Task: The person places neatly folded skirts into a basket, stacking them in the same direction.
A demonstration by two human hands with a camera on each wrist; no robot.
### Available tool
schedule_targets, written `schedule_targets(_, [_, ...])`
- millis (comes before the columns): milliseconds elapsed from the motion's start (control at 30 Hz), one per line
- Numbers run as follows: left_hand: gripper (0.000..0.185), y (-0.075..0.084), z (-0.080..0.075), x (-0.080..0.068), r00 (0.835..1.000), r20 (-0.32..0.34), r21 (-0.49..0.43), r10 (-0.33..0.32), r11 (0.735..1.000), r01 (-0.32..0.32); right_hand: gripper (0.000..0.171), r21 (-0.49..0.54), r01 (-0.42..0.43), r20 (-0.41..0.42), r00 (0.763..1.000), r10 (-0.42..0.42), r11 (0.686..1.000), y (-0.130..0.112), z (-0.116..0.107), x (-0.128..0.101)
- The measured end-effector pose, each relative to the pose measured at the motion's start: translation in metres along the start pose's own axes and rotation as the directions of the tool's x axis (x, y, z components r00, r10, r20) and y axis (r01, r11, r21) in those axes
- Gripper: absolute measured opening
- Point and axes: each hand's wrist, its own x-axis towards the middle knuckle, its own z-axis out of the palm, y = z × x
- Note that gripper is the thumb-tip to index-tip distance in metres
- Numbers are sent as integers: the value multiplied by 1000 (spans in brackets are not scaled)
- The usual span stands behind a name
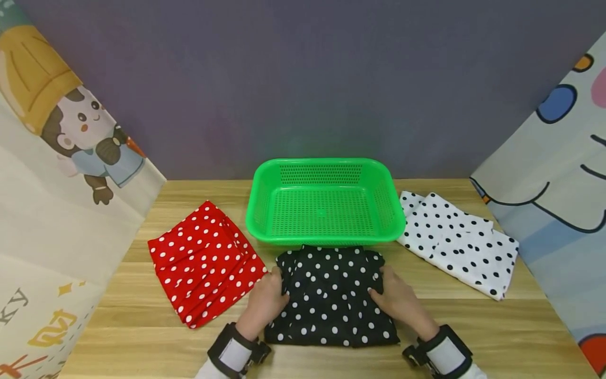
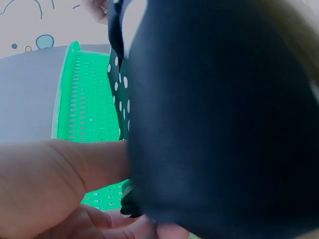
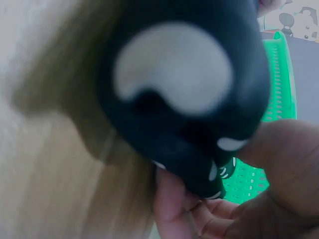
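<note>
The left hand (image 1: 264,304) and right hand (image 1: 396,300) are each pinching a side edge of the folded black white-dotted cloth (image 1: 329,300), lying before the green perforated plastic basket (image 1: 325,202); only the wrist views are showing fingers (image 3: 172,209) curling underneath

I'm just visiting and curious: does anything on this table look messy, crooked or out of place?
Nothing is spilled or damaged. The red cloth and the white cloth lie folded but askew either side of the empty green basket. The left hand and right hand grip the black dotted cloth squarely.
</note>
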Motion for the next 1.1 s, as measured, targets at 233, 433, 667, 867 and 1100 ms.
schedule_targets(233, [42,0,0,0,1000,20,-27,-3,1000,3,57,-2,38,-34,999,-38,999,-2,3,-3])
schedule_targets(433, [43,-2,-1,-3,1000,10,-73,1,997,0,55,20,64,-83,995,-62,998,-2,5,-6])
schedule_targets(667, [42,-4,-4,-16,998,-51,-104,29,994,-34,49,29,114,-200,974,-106,993,-3,6,-18])
schedule_targets(867, [42,-2,-8,-26,996,-76,-124,38,991,-47,47,17,161,-314,938,-147,987,-3,9,-30])
schedule_targets(1100, [41,-2,-12,-35,987,-136,-122,81,988,-98,45,-18,223,-448,870,-207,975,-5,10,-40])
